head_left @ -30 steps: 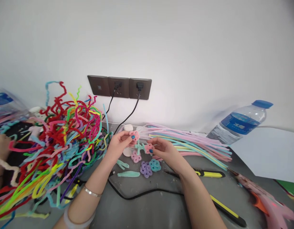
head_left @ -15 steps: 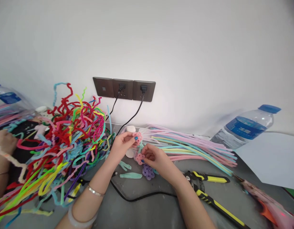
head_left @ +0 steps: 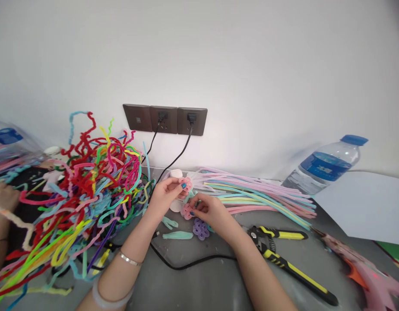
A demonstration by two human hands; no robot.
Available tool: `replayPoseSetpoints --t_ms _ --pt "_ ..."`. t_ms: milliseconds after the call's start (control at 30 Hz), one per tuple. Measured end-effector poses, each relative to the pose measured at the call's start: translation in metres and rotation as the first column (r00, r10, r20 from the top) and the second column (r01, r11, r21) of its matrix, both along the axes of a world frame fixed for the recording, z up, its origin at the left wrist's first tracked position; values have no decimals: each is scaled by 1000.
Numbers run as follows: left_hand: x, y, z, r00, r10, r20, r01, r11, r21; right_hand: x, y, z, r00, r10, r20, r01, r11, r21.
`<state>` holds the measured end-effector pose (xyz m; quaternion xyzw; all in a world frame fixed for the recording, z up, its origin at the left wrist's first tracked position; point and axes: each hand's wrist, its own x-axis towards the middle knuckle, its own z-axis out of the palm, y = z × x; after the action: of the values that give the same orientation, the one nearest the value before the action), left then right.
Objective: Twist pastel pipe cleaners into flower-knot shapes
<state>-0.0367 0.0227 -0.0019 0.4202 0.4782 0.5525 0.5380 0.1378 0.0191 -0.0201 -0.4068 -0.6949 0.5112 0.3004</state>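
Note:
My left hand (head_left: 165,195) pinches a small pink pipe-cleaner flower (head_left: 187,183) between thumb and fingers. Just below it, my right hand (head_left: 213,214) has thumb and forefinger closed at the edge of a second pink pipe-cleaner flower (head_left: 187,211). Pale green pipe cleaner shows between the two blooms; how it joins them is hard to see. On the table under my right hand lies a purple pipe-cleaner flower (head_left: 201,229). Left of that rests a mint-green folded pipe-cleaner piece (head_left: 178,236), with another mint piece (head_left: 169,223) behind it.
A tangled heap of coloured pipe cleaners (head_left: 96,185) fills the left. Straight pastel pipe cleaners (head_left: 261,190) lie behind my right hand. To the right are yellow-black pliers (head_left: 293,276), a pink glue gun (head_left: 358,268) and a tilted water bottle (head_left: 325,166). Another person's hand (head_left: 3,198) is far left.
The view has shifted slightly. Both hands stay close together with the pink flowers; the lower flower has moved a little up and left along with my right hand.

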Motion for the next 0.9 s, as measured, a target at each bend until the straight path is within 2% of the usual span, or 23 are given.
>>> replayPoseSetpoints --t_ms 400,567,700,833,900 --pt "2 -5 2 998 13 -54 -13 1000 9 23 2 25 967 48 -249 -80 989 -121" --pt "8 -6 -2 995 -41 -86 43 999 22 23 6 25 918 -133 -373 92 988 -124" --pt "14 -8 -3 994 -73 -84 77 996 40 15 6 23 914 -162 -371 130 985 -112" --pt "19 -10 -3 993 -95 -69 96 995 16 10 6 21 900 -233 -369 224 972 -66" --pt "20 -10 -4 994 -100 -42 100 995 6 11 6 21 912 -232 -337 222 973 -69"
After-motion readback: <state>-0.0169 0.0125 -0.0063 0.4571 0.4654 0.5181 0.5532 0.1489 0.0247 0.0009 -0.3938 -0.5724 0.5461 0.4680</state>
